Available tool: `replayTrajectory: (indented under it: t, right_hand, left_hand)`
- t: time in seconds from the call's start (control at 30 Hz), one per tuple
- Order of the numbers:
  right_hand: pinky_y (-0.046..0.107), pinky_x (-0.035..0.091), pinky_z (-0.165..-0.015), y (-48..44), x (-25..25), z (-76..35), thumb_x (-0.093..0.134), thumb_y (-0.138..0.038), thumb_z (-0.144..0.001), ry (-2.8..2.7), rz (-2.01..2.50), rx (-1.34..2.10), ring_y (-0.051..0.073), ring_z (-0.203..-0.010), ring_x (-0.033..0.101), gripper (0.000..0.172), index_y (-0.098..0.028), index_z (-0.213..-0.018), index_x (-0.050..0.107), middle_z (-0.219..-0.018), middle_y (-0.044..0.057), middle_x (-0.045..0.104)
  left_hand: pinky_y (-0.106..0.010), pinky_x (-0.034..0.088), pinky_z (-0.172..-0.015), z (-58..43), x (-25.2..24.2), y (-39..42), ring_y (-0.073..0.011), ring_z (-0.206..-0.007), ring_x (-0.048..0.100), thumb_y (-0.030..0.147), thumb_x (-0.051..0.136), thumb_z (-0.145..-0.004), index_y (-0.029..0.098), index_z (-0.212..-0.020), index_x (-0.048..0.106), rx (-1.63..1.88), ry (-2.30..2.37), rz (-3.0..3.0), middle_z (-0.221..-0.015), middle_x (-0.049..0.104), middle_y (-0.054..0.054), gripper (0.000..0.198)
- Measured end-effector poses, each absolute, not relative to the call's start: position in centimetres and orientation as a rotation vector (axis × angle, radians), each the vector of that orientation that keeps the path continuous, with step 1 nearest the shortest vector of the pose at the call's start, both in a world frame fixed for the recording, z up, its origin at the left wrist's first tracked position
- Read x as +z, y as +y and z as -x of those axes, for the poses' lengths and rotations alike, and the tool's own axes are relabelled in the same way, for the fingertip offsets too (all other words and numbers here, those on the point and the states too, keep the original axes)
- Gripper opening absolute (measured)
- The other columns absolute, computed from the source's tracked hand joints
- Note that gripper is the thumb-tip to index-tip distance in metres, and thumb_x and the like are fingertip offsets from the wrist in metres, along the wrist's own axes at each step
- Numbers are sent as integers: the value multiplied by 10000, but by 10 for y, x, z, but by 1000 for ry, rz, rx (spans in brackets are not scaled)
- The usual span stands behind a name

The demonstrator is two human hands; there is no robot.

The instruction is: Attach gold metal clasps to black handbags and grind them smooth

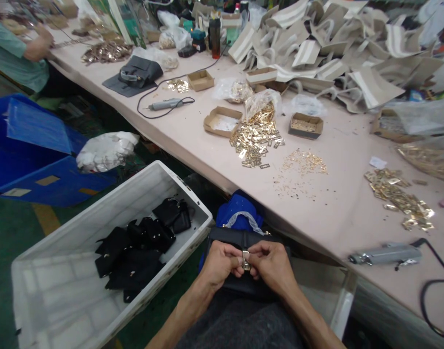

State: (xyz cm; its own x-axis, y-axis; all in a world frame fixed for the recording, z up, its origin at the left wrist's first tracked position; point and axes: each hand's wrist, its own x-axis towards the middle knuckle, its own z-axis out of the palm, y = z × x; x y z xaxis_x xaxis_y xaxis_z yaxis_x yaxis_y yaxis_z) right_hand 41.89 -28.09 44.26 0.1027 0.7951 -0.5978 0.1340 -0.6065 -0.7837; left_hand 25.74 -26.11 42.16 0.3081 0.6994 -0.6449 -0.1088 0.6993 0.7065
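Note:
A black handbag (239, 238) lies on my lap below the table edge. My left hand (222, 264) and my right hand (272, 264) meet over its front, both with fingers pinched on a small gold metal clasp (246, 258) on the bag. A pale chain handle (249, 219) arches above the bag.
A white crate (54, 291) with several black leather pieces stands at my left. On the pink table (338, 208) lie heaps of gold fittings (256, 138), small cardboard boxes, two electric screwdrivers (385, 254), and grey-white bags at the back. Another person's arm (36, 46) works far left beside blue bins.

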Motion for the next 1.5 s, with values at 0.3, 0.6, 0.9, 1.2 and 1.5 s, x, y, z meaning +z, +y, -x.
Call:
replayTrajectory:
  t: [0.3,0.6,0.9,1.2,1.5]
  right_hand:
    - [234,491,-421,-293,447,-419,632,-464,-833,-1025,1863,1568,178,-427,637,311,-159,-778,658,-536,49,681]
    - [201,427,-403,-310,439,-426,614,-583,-888,-903,1671,1877,134,-400,585,447,-154,-760,611,-559,38,669]
    - [200,328,-450,-311,440,-425,618,-419,-882,-1022,1704,1652,94,-455,514,303,-161,-725,642,-582,-7,616]
    - [215,352,-441,-314,433,-430,698,-505,-869,-940,1647,1741,109,-455,528,372,-169,-736,607,-609,-7,606]
    - [232,316,-478,-324,421,-427,612,-517,-957,-1105,1624,1539,109,-515,464,397,-192,-731,578,-605,-19,525]
  left_hand:
    - [-210,432,-371,-265,421,-264,-118,-385,554,286,899,-511,99,-644,730,613,1242,-529,-501,678,-62,284]
    - [-190,363,-367,-264,420,-260,-103,-385,534,223,826,-515,89,-608,744,559,1260,-550,-505,689,-89,183]
    - [-208,314,-372,-271,424,-259,-80,-361,460,292,867,-538,84,-561,740,514,1263,-538,-463,618,-55,244]
    - [-200,277,-362,-284,418,-262,-59,-351,415,377,942,-531,108,-576,705,578,1305,-454,-444,556,1,361]
    - [-206,296,-376,-284,421,-260,-57,-357,418,408,934,-561,115,-569,686,572,1206,-429,-466,543,12,384]
